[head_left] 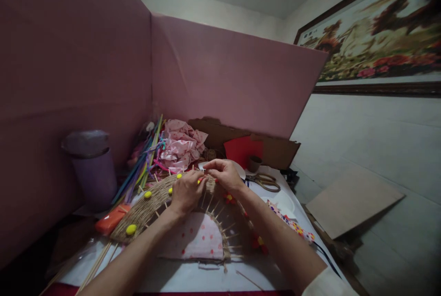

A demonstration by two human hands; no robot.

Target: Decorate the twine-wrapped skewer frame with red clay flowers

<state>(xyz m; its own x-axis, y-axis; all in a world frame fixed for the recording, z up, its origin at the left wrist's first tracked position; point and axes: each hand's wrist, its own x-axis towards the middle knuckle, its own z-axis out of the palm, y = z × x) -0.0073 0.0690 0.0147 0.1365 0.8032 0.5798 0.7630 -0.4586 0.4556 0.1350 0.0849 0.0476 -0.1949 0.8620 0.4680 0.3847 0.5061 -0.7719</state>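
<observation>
A half-round woven jute piece (pixel 144 209) with thin wooden sticks as spokes lies on the table, set over a white cloth with red dots (pixel 196 241). Yellow pompoms (pixel 131 229) sit along its outer rim. My left hand (pixel 186 191) rests on the weave near the top of the arc, fingers curled and pressed down on it. My right hand (pixel 223 174) is just beyond, fingertips pinched together at the arc's top on something too small to name.
A lilac lidded bin (pixel 92 167) stands at left by the pink partition (pixel 220 71). Coloured sticks (pixel 144 158), pink satin cloth (pixel 181 144), red paper (pixel 243 149), brown cardboard, scissors (pixel 265 181) and an orange object (pixel 112 219) surround the work. A cardboard sheet (pixel 354 199) lies on the floor at right.
</observation>
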